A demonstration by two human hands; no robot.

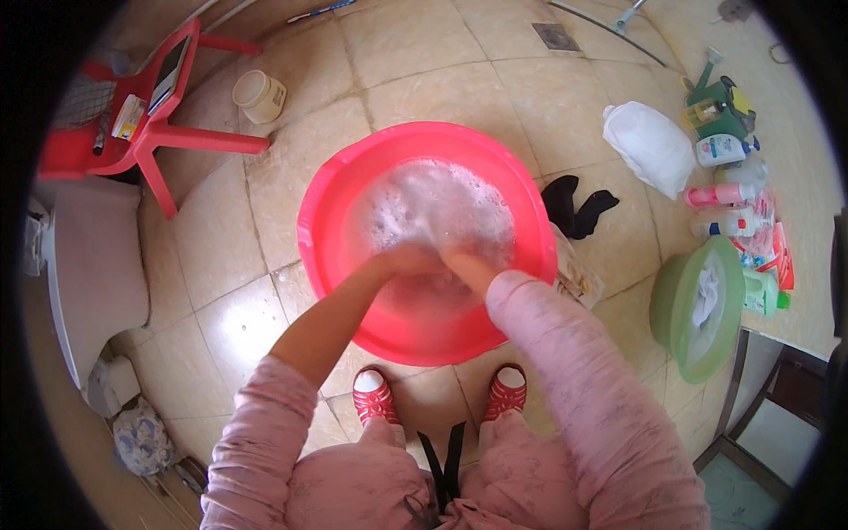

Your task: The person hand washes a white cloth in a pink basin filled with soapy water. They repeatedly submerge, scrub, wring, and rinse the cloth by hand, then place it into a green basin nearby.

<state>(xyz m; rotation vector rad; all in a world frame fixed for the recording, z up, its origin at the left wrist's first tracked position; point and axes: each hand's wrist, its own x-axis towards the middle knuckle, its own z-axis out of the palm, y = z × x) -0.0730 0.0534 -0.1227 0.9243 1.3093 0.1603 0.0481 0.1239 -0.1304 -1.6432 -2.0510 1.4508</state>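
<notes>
A large red plastic basin (427, 351) stands on the tiled floor in front of my feet, holding cloudy, sudsy water (430, 205). Both my arms reach down into it. My left hand (414, 258) is partly under the water near the middle, its fingers hidden by foam and blur. Close beside it, my right hand (457, 258) is also partly sunk, fingers hidden. Whether either hand holds anything cannot be seen. White foam lies mostly on the far side of the water.
Black socks (575, 209) and a light cloth (576, 268) lie right of the basin. Further right are a white bag (649, 146), several bottles and a green basin (662, 318) with white cloth. A red plastic chair (199, 139) and a lidded tub (260, 97) stand at left.
</notes>
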